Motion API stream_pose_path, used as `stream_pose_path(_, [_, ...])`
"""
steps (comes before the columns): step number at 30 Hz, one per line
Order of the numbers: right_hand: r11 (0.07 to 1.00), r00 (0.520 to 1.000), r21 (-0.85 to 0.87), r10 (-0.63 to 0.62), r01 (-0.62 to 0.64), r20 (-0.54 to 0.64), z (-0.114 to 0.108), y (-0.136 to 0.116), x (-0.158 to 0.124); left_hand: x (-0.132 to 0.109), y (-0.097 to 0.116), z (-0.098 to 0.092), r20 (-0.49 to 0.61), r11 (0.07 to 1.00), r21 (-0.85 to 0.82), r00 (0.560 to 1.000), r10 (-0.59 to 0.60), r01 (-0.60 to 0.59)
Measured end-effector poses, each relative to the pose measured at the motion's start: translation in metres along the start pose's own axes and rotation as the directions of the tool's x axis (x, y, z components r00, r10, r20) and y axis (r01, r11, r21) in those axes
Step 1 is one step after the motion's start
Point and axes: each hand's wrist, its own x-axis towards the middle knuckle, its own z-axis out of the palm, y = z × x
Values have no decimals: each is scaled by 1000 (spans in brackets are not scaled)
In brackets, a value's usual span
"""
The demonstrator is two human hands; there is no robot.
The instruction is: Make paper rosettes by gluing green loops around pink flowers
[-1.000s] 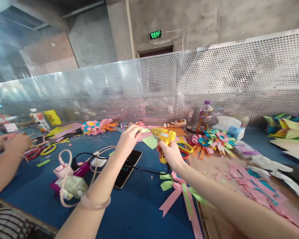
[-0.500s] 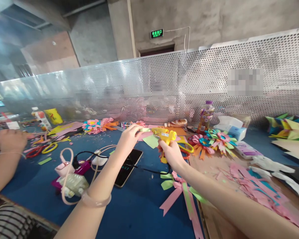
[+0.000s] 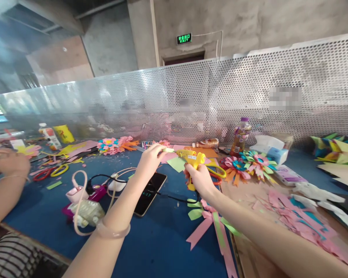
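My right hand (image 3: pixel 197 178) is wrapped round the handle of a yellow hot glue gun (image 3: pixel 193 158), its nozzle pointing left. A small light-green paper piece (image 3: pixel 168 150) is pinched in the fingertips of my left hand (image 3: pixel 152 158), close to the nozzle. Whether nozzle and paper touch, I cannot tell. A green paper sheet (image 3: pixel 176 164) lies under the nozzle. Below my right hand rests a pink and green paper ribbon piece (image 3: pixel 208 216). Yellow-handled scissors (image 3: pixel 217 170) lie just behind the glue gun. Under my left forearm is a phone (image 3: pixel 147 197).
A purple power strip (image 3: pixel 97 195) with cables sits left of my forearm. Paper flowers (image 3: pixel 257 164), a drink bottle (image 3: pixel 241 135) and tissues (image 3: pixel 271 150) stand at the right. Pink paper scraps (image 3: pixel 298 216) cover cardboard. Another person's hands (image 3: pixel 13 164) are at far left, before a perforated metal screen (image 3: pixel 151 100).
The paper piece in my left hand is tilted a little differently near the nozzle. My hands stay almost in place. At far left, the other person's hands have shifted and a yellow-pink paper flower shows.
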Motion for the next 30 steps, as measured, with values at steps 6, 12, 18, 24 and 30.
stream_pose_path(6, [1000, 1000, -10, 20, -20, 15, 0, 2, 0, -1, -2, 0, -20, 1000, 5, 1000, -22, 22])
stream_pose_path(12, [999, 999, -3, 33, -33, 37, 0, 4, 0, 0, -1, -2, -14, 996, -37, 997, -79, 79])
stream_pose_path(18, [997, 997, 49, 50, -53, 63, -2, 1, 2, 2, -1, -3, 20, 857, -332, 911, -412, 395])
stream_pose_path(24, [996, 994, 84, 12, -21, 106, -5, -6, 3, 4, -2, -6, 132, 596, -541, 760, -637, 593])
stream_pose_path(30, [996, 989, 85, -48, 36, 139, -5, -14, 2, 2, -5, -6, 231, 454, -608, 692, -684, 651])
